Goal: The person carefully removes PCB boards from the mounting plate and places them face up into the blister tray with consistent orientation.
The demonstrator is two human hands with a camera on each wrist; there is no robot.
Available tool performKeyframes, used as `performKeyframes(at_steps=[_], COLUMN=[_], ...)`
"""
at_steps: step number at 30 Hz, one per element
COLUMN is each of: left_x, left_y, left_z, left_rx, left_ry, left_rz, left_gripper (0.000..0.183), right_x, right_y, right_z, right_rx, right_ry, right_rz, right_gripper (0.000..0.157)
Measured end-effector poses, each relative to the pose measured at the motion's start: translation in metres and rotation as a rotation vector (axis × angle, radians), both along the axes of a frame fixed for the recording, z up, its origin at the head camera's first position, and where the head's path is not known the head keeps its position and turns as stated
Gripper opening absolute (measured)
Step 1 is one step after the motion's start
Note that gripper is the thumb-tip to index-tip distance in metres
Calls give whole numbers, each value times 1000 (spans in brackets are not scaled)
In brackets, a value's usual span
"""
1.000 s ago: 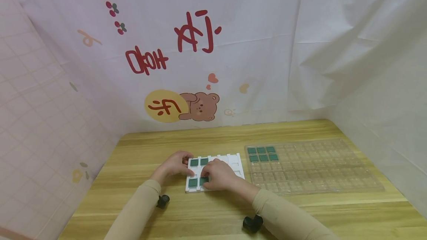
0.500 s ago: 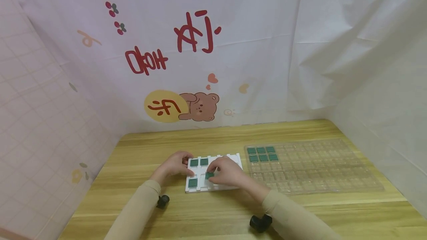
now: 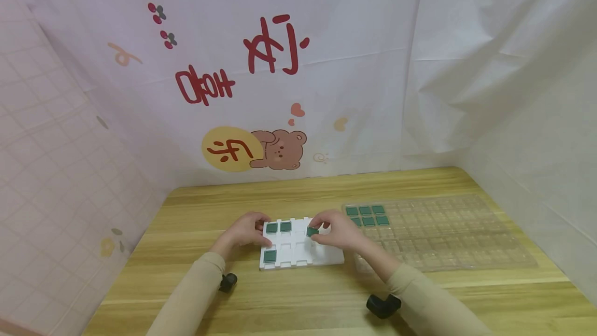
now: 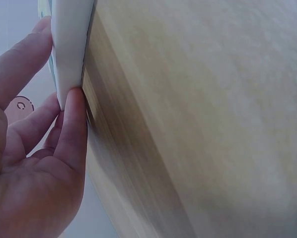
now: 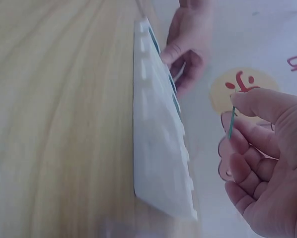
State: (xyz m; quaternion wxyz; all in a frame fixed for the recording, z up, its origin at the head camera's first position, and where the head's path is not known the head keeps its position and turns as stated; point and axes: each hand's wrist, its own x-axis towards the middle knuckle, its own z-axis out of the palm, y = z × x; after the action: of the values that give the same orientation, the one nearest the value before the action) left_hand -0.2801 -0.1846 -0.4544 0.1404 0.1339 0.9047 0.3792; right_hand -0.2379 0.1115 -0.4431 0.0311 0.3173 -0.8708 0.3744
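Observation:
My right hand (image 3: pixel 337 229) pinches a thin square green chip (image 3: pixel 311 232) between thumb and fingers, over the right half of a white slotted tray (image 3: pixel 326 259). Seen edge-on in the right wrist view, the chip (image 5: pixel 232 124) is held apart from the tray (image 5: pixel 156 153). Three other green chips lie in the tray: two along its back row, one at the front left (image 3: pixel 270 256). My left hand (image 3: pixel 244 229) grips the tray's left end. In the left wrist view its thumb lies on the top side and fingertips (image 4: pixel 75 99) press the edge near the table.
To the right lies a large clear plastic tray (image 3: pixel 448 232) with many pockets; several green chips (image 3: pixel 365 210) fill its back left corner. Both trays are on a wood-grain table (image 3: pixel 289 305). A printed white curtain (image 3: pixel 354 92) hangs behind, with further sheets at both sides.
My right hand has lifted a green chip from the front row of the white tray and carried it right and back. The left hand has stayed on the tray's end.

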Motion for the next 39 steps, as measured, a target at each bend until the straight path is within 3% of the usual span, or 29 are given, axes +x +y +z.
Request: performKeyframes(at_steps=[18, 25, 39], left_x=[0, 0, 0], left_y=[-2, -1, -1], left_z=[0, 1, 0], left_rx=[30, 29, 32], left_ry=[-4, -14, -12], left_rz=[-16, -7, 1], left_gripper=[68, 69, 68], right_x=[-1, -4, -10], right_y=[54, 70, 93], right_z=[13, 10, -3], right_rx=[-2, -20, 86], right_ry=[-33, -9, 66], right_rz=[-101, -102, -84], right_gripper=[15, 16, 17])
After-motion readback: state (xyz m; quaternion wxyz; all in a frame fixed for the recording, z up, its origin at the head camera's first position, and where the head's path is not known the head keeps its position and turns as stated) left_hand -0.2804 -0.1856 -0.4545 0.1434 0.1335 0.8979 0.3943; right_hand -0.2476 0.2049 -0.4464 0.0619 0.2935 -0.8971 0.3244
